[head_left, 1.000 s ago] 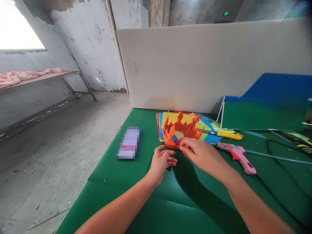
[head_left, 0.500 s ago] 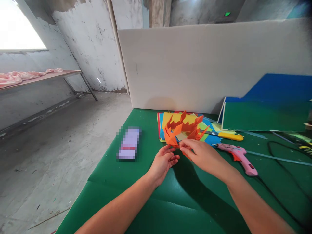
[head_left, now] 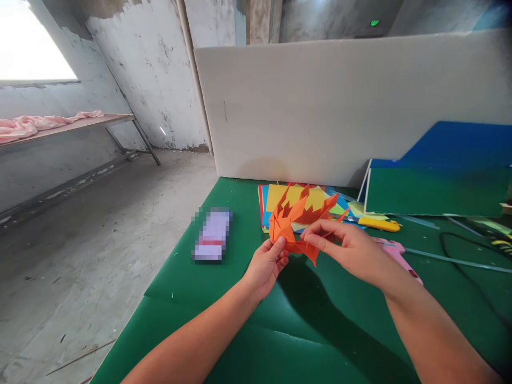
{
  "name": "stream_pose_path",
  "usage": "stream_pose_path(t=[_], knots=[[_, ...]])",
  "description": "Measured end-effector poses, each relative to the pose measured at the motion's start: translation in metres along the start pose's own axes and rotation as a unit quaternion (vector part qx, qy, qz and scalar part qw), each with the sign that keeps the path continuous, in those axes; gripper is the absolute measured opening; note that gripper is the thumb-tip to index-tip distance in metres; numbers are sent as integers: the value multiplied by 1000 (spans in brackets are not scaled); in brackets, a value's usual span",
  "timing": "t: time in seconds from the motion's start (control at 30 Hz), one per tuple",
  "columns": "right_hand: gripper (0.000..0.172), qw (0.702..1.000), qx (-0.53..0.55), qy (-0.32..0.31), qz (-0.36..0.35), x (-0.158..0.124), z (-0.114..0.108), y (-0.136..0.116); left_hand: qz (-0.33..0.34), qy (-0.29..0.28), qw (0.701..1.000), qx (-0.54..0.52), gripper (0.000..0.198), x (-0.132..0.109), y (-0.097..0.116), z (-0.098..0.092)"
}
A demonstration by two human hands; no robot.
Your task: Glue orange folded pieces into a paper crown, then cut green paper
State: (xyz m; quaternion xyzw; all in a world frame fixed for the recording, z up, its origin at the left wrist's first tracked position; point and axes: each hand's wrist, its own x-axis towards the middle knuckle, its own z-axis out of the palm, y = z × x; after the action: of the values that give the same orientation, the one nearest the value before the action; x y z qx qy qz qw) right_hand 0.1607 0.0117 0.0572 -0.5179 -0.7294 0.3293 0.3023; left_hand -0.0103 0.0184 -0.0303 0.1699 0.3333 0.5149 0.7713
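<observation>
An orange folded paper piece (head_left: 298,224) with several pointed spikes is held just above the green table cover (head_left: 224,314). My left hand (head_left: 266,264) pinches its lower left edge with thumb and fingers. My right hand (head_left: 352,248) grips its lower right part from the other side. Behind the piece lies a stack of coloured paper sheets (head_left: 276,196), with yellow on top and blue and red edges showing.
A pink glue gun (head_left: 394,250) lies partly hidden behind my right wrist, its black cord (head_left: 460,250) trailing right. A yellow-handled cutter (head_left: 378,224) rests by the sheets. A blurred rectangular object (head_left: 212,234) lies at left. A white board (head_left: 344,106) stands behind; green and blue boards (head_left: 436,184) lean at right.
Both hands have lifted the orange paper piece off the table and turned it slightly. My left hand went from resting open beside it to pinching its edge.
</observation>
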Motion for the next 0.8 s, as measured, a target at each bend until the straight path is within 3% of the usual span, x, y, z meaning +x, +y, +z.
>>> stream_pose_path(t=[0.17,0.33,0.43,0.8], knots=[[27,978,45,203,-6,-4,4,-7,15,20,1000,-3,30,-1,-2,0],[17,949,-65,301,-63,-5,14,-7,18,17,1000,1,38,-3,-4,1],[14,943,-107,304,-81,-4,16,-2,17,12,1000,-1,38,-3,-4,2],[15,968,-114,217,-57,3,26,4,15,9,1000,-4,41,-4,-4,1]])
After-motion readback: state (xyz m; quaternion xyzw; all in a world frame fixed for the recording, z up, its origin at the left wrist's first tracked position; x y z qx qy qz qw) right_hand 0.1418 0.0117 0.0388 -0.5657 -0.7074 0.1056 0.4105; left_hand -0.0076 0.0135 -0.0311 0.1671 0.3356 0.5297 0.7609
